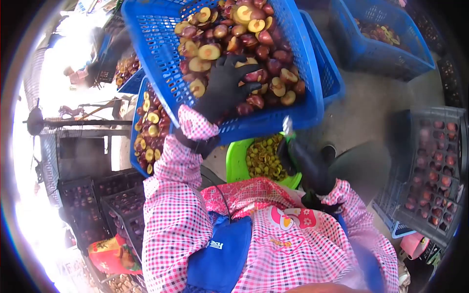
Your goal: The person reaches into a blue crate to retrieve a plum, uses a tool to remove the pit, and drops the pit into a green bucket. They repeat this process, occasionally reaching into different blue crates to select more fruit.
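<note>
My left hand [227,85], in a black glove, reaches into a large blue crate [220,134] with its fingers spread. It rests on the halved plums [244,29], which show red-purple skin and yellow flesh. My right hand [310,163], also in a black glove, is closed around a small tool with a shiny metal tip [287,124]; most of its handle is hidden. This hand is over the right side of a bright green basin [235,158], below the crate. Small yellow-brown pieces, possibly plum stones [264,158], lie in the basin.
Another blue crate [139,129] of halved plums stands at the left, and one [391,58] at the upper right. Black trays [435,171] of whole plums are stacked at the right, with more dark trays [119,205] at the lower left. A person [80,75] is at the upper left.
</note>
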### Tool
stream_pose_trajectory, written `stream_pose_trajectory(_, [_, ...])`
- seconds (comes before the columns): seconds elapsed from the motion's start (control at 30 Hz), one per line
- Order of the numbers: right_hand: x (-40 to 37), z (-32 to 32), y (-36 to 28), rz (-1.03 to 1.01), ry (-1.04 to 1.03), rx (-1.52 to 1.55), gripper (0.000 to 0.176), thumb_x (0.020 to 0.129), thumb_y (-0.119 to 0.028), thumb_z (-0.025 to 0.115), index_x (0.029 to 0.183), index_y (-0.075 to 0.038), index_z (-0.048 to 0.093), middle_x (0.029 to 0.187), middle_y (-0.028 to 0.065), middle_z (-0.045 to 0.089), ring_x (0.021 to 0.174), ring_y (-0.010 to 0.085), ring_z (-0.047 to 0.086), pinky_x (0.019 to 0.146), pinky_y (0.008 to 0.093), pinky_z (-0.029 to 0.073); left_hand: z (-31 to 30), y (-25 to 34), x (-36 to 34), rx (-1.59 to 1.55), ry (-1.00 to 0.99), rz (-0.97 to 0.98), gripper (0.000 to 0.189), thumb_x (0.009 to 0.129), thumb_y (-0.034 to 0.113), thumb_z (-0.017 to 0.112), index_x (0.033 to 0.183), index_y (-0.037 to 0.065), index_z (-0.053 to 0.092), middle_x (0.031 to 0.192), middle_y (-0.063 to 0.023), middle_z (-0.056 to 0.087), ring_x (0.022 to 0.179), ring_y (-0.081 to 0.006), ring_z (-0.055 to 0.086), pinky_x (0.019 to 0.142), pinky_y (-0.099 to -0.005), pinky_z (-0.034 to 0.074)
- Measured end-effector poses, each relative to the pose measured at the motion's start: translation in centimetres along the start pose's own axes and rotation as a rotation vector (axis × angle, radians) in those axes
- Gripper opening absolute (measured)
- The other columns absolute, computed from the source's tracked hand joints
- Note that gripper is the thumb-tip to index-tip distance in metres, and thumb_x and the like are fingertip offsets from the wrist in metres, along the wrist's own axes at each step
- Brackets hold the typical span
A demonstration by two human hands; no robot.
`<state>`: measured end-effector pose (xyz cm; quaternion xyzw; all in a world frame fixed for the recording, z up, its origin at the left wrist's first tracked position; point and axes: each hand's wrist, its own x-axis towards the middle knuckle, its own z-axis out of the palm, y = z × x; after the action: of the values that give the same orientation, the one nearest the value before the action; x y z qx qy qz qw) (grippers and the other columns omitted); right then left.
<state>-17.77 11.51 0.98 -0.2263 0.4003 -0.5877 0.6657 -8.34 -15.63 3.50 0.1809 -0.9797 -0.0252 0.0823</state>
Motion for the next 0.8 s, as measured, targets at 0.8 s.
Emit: stream_pose_trajectory(0.8, [-0.3,2.8,3.7,-0.380,0.107,-1.032,0.034,0.092,-0.036,0.057,0.097,-0.002,0.061,0.070,0.0198,0.061,0.062,0.0363,0.060,0.058,0.0453,0.044,-0.8,13.8,-15.1,-1.705,0.166,-0.862,0.058,0.100,0.053,0.031,0.117,0.003,0.053,0.101,-0.0096,0.064,0.086,-0.0162,0.063,0.072,-0.0287,0.051])
